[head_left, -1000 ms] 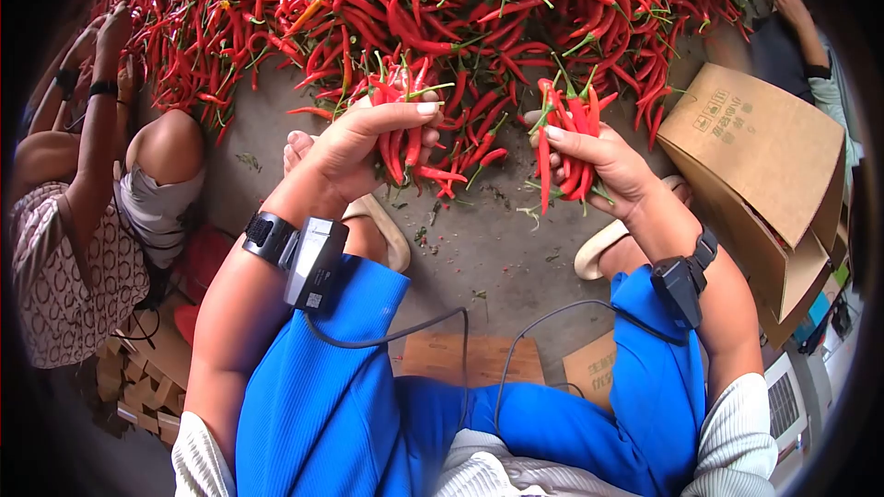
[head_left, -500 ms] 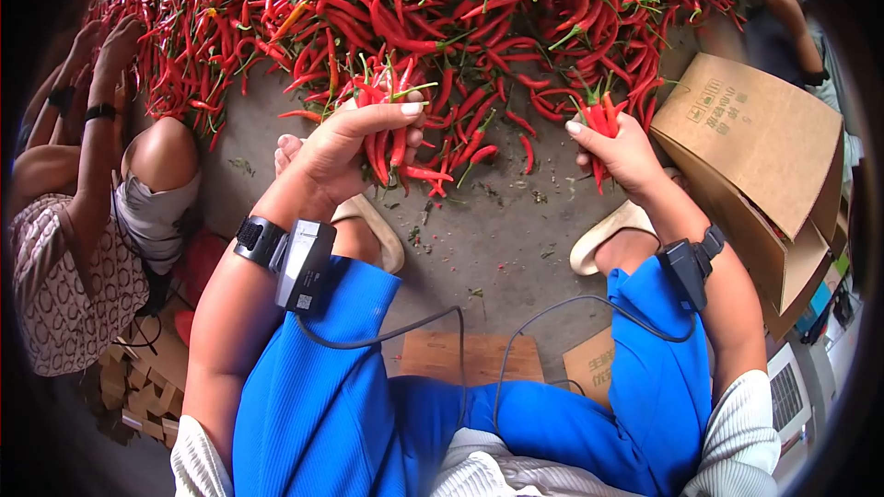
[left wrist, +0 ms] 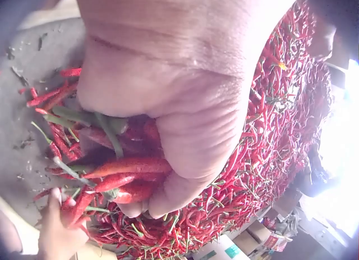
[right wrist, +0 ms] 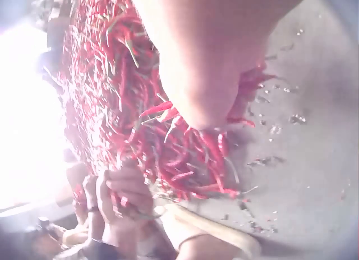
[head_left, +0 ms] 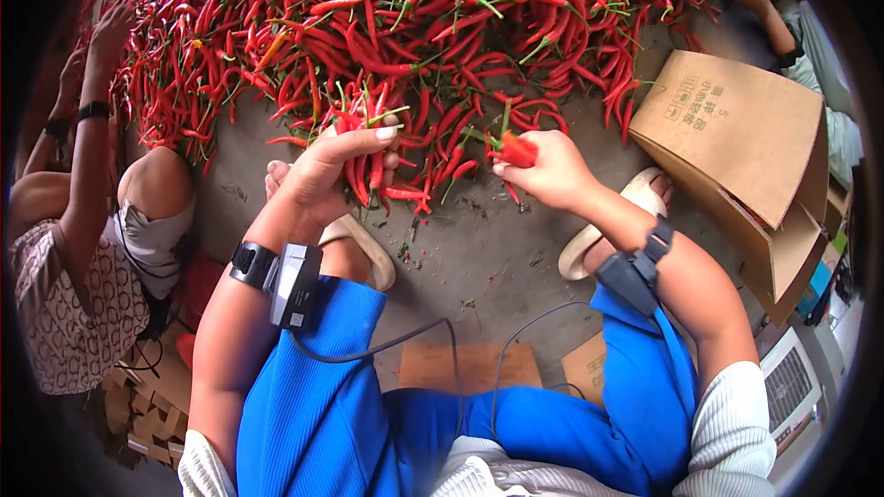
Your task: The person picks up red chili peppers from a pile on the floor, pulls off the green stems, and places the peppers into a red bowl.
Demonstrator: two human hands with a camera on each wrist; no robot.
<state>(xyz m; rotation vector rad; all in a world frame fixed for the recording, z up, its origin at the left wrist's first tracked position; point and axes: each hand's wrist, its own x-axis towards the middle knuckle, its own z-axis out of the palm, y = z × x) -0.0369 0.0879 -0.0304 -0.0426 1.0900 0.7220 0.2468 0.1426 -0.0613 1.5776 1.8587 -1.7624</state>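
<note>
In the head view the left hand [head_left: 330,170] grips a bunch of red chillies [head_left: 376,170], green stems up, its thumb lying across them. To its right, the right hand [head_left: 551,168] holds a smaller bunch of chillies [head_left: 518,151] with stems pointing left and up. A gap separates the two hands. The left wrist view shows the left hand [left wrist: 168,91] curled round several chillies [left wrist: 132,178]. In the right wrist view the image is blurred, and the back of the right hand [right wrist: 205,63] hides most of what it grips.
A large heap of red chillies [head_left: 313,28] spreads beyond the hands. An open cardboard box [head_left: 727,133] stands at the right. One person [head_left: 74,285] sits at the left, and another person's arm [head_left: 769,14] reaches in at upper right. Flat cardboard [head_left: 470,366] lies between the legs.
The right hand has moved left, nearer the left hand, and turned so its back shows; its chillies now tilt left. The left hand keeps its grip, shifting slightly left and down in the view.
</note>
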